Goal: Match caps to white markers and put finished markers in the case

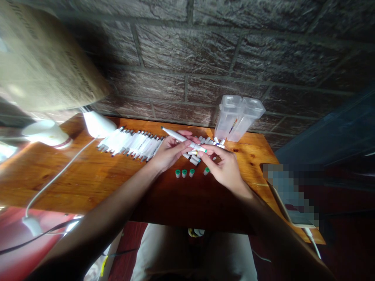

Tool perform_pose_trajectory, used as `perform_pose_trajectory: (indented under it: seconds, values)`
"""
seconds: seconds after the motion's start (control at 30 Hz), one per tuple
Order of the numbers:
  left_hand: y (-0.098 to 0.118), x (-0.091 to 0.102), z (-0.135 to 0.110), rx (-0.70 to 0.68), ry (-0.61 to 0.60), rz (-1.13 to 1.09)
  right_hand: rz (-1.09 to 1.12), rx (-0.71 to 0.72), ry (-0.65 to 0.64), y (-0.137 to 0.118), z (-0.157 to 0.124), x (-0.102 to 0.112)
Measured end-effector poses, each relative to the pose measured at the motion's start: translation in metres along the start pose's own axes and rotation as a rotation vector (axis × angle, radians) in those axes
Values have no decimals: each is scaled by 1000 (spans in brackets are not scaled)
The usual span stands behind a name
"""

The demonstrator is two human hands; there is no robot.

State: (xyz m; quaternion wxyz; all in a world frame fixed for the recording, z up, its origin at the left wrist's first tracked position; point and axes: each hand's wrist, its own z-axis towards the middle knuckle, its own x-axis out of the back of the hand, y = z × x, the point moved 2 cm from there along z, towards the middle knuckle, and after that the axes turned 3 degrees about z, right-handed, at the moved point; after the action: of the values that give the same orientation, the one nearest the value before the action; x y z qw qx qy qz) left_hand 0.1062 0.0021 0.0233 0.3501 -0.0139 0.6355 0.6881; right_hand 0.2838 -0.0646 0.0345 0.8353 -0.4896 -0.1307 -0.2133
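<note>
My left hand (171, 150) is closed round the barrel of a white marker (181, 138) that points up and to the left. My right hand (224, 164) pinches the green-capped end (205, 150) of the same marker. Under both hands lies a loose pile of white markers (205, 141). Three green caps (184, 173) stand in a short row on the wooden table (96, 175) just in front of my hands, and a fourth green cap (206, 170) lies by my right palm.
A neat row of white markers (131, 142) lies to the left. Two clear plastic containers (238, 117) stand at the back by the brick wall. A white lamp (47, 132) and its cord (58, 175) are at the left. A blurred device (290, 195) lies at the right edge.
</note>
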Motion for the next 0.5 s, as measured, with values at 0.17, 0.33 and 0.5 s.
perform_pose_trajectory:
  seconds: [0.17,0.33,0.5]
  values:
    - [1,-4,-1,6,-3,5,33,-38,-3,-1,2,3]
    - [-4,0,1,21,72,14,-18,-25,-37,-2,4,6]
    - [-5,5,4,4,154,5,-10,-47,6,-1,6,10]
